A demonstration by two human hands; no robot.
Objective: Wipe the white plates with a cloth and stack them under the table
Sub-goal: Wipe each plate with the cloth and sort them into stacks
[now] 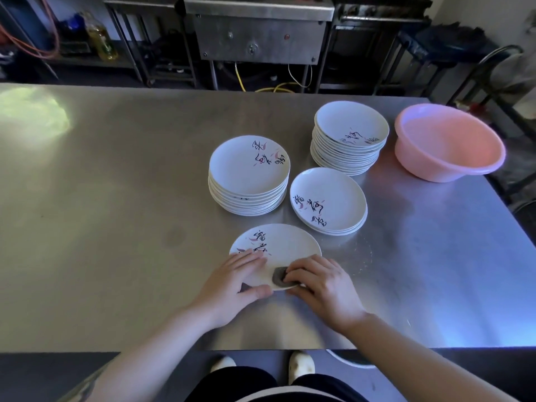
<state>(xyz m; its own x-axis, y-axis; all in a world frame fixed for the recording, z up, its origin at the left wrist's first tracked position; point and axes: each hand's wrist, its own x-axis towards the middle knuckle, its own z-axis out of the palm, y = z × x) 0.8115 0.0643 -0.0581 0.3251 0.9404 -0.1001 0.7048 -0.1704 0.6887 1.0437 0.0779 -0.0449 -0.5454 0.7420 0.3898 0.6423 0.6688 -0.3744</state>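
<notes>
Brushed stainless-steel table (116,227), smooth, dull sheen with soft reflections. Glazed white ceramic-looking plates (249,166), glossy, printed with black and pink brushwork. Pink plastic basin (449,166), smooth, semi-gloss; grey cloth (279,278), matt.

We have only 1 view, worn on the head, looking forward and steeply down over the near edge of the steel surface (116,227). It sits close above both forearms, wide enough to take in the far kitchen equipment (258,33) and our own shoes (301,365) below.
</notes>
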